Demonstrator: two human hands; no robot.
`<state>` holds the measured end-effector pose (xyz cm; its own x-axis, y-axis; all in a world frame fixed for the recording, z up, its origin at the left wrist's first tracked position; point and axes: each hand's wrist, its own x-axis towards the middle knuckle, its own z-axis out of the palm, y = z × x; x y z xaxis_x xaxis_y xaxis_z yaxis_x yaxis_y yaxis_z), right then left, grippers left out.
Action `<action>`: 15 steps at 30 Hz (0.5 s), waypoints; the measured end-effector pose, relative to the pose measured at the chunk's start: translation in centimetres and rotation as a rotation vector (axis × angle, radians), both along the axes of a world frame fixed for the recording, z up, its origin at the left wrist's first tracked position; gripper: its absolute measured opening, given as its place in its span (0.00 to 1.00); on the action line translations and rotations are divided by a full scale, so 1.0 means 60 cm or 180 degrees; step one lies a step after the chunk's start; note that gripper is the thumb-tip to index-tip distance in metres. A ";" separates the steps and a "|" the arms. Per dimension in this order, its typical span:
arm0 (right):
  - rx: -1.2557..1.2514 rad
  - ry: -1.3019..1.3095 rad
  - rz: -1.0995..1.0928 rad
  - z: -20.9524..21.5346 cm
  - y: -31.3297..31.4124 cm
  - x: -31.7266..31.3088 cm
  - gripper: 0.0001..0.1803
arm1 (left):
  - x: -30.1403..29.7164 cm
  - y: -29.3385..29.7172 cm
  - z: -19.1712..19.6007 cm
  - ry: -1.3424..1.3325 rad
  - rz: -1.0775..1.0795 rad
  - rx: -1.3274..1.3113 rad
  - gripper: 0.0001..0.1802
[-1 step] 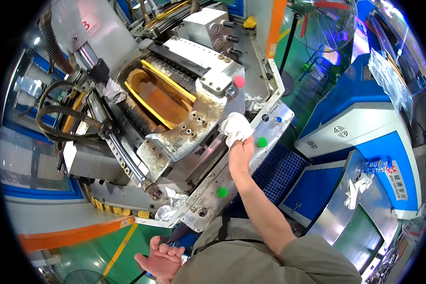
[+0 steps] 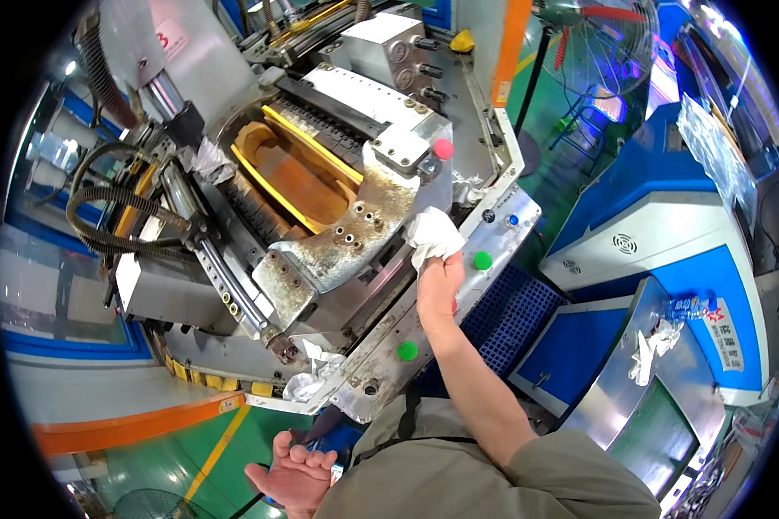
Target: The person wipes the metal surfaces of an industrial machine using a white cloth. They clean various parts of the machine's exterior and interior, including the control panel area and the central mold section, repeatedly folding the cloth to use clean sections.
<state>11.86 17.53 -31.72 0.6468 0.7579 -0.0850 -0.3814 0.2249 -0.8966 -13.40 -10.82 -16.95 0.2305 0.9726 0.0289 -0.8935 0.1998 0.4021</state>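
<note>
My right hand is closed on a crumpled white cloth at the front of a machine, between the stained curved metal plate and the panel with green buttons. Under the hand, the cloth's contact with the metal is hard to make out. Beyond the plate lies an orange-brown trough-shaped insert with yellow edging strips. My left hand hangs low at the left of my body, palm up, with its fingers loosely bent and nothing in it.
Green buttons sit along the front panel, and a pink knob tops the plate's far corner. Another white cloth lies at the near corner. Hoses loop at left. A steel-topped cabinet with crumpled tissue and a fan stand at right.
The whole view has shifted very slightly. Both hands and the cloth otherwise look the same.
</note>
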 end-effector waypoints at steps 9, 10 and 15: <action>-0.0476 -0.1052 0.0092 -0.003 -0.014 0.013 0.17 | -0.021 -0.032 -0.013 -0.0324 0.0395 0.0048 0.46; -0.0647 -0.1350 0.0194 0.008 -0.023 -0.020 0.17 | -0.023 -0.034 -0.017 -0.0335 0.0400 0.0027 0.46; -0.0918 -0.2231 0.0463 0.038 -0.043 -0.081 0.16 | -0.039 -0.040 -0.025 -0.0349 0.0514 -0.0220 0.48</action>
